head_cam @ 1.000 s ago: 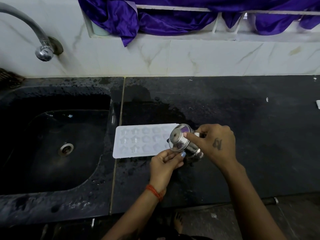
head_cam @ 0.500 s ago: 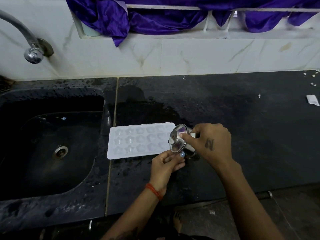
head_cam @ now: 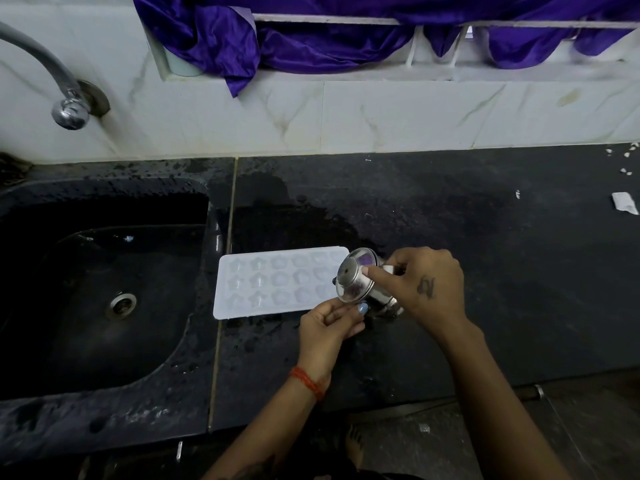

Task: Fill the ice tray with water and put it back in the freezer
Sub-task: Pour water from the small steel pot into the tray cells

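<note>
A white ice tray (head_cam: 273,284) with shaped pockets lies flat on the black counter (head_cam: 450,271), just right of the sink. Over its right end a small steel lidded vessel (head_cam: 356,280) is tipped on its side, lid facing left. My right hand (head_cam: 419,282) grips the vessel's body, with the forefinger pressed on the lid. My left hand (head_cam: 329,325) holds the vessel from below, thumb at the lid's lower rim. Whether water runs out is not visible.
A black sink (head_cam: 104,289) with a steel drain lies at the left, under a steel tap (head_cam: 65,105). Purple cloth (head_cam: 311,39) hangs over the white tiled ledge. A wet patch darkens the counter behind the tray. White scraps (head_cam: 623,202) lie at the far right.
Both hands and the tipped vessel keep their place over the tray's right end. The camera has shifted slightly to the right; nothing else moved.
</note>
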`<state>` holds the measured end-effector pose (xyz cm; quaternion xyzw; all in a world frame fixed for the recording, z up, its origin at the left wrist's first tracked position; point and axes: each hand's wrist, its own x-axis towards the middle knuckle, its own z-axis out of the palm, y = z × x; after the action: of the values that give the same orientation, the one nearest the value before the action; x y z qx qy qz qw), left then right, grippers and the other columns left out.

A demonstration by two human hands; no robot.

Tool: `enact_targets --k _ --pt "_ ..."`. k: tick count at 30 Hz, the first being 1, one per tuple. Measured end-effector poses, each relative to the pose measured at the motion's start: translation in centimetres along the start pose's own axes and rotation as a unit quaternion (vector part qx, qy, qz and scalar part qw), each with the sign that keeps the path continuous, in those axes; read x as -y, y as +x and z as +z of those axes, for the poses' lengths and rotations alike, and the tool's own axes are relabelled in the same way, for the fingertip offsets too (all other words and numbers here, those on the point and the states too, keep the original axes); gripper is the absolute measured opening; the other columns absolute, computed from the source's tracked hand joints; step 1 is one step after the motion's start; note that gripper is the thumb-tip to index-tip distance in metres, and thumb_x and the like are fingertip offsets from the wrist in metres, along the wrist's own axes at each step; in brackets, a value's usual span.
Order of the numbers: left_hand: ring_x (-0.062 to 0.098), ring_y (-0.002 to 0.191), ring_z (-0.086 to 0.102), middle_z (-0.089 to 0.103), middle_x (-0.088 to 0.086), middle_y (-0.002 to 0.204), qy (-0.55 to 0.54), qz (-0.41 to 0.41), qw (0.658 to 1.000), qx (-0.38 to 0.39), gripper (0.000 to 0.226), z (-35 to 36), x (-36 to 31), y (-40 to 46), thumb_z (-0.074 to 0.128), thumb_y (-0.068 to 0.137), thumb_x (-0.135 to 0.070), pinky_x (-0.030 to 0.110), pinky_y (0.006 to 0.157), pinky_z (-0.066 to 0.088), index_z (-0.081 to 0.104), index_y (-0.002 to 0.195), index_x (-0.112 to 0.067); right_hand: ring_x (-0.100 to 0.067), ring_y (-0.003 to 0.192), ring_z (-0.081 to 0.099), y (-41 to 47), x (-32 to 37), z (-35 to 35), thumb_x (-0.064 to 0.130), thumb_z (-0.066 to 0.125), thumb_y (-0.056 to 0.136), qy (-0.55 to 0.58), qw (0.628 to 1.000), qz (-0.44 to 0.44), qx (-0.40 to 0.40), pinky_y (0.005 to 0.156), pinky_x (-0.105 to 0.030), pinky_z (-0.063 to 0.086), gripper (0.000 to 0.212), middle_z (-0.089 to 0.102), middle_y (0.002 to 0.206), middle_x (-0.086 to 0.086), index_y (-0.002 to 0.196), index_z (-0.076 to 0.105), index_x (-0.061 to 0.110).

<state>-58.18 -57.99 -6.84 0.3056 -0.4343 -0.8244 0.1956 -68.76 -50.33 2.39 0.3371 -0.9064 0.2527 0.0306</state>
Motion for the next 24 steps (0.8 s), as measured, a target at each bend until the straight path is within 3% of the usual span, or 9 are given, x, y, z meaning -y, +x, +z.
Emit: enact_targets --k 9,16,24 --pt "0.015 0.083 0.071 0.076 0.004 0.084 0.011 0.017 1.0 0.0 0.016 0.8 0.1 0.1 0.07 0.079 -0.004 0.021 0.068 0.056 0.072 0.093 -0.011 -0.015 0.051 0.057 -0.1 -1.1 -0.6 0.051 0.069 0.075 0.04 0.999 0.034 -0.016 0.052 -0.026 0.041 0.039 0.061 0.051 -0.001 0.062 0.068 0.014" --pt "0.015 0.081 0.072 0.075 0.002 0.08 0.002 -0.011 0.999 0.035 0.013 1.4 0.5 0.1 0.067 0.081 -0.004 0.022 0.069 0.057 0.07 0.093 -0.011 -0.019 0.054 0.057 -0.2 -1.4 -1.1 0.049 0.067 0.077 -0.004 1.0 0.025 -0.011 0.053 -0.024 0.032 0.039 0.063 0.055 -0.005 0.064 0.069 0.012" --pt "0.019 0.079 0.071 0.074 0.006 0.08 -0.013 -0.033 0.998 0.05 0.012 1.7 1.2 0.4 0.064 0.084 -0.002 0.025 0.069 0.058 0.071 0.09 -0.01 -0.019 0.055 0.055 -0.2 -1.4 -1.0 0.052 0.064 0.08 -0.05 0.999 0.0 -0.01 0.052 -0.025 0.033 0.043 0.062 0.058 -0.004 0.064 0.064 0.012"
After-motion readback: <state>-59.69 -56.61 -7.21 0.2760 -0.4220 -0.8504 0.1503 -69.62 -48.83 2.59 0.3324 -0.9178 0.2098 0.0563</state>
